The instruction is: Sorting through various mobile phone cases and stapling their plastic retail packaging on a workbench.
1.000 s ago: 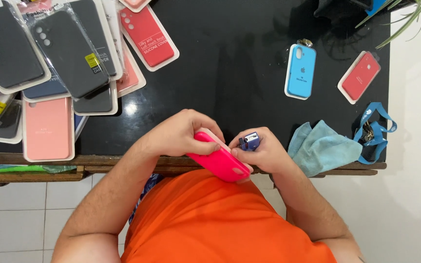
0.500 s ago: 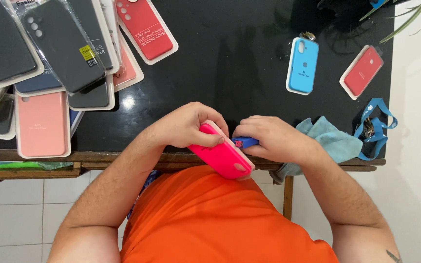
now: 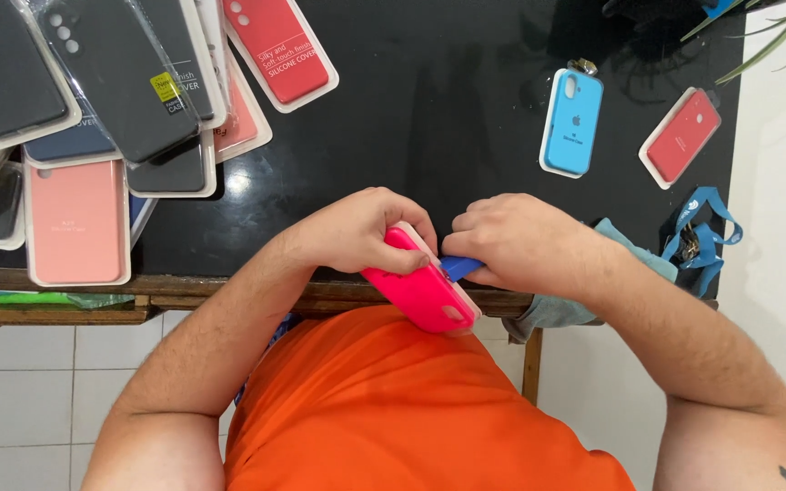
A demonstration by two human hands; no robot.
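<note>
Left hand (image 3: 366, 232) grips hot-pink soft silicone phone case (image 3: 420, 284) at top edge, over black table (image 3: 411, 118) front rim. Right hand (image 3: 516, 241) pinches small blue tool (image 3: 461, 266) beside it. Case likely light, flexible, grippy; best held by long sides.

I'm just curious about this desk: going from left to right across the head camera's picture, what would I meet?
Pile of packaged phone cases → left hand → pink case → right hand → light blue case → red case → blue strap.
</note>
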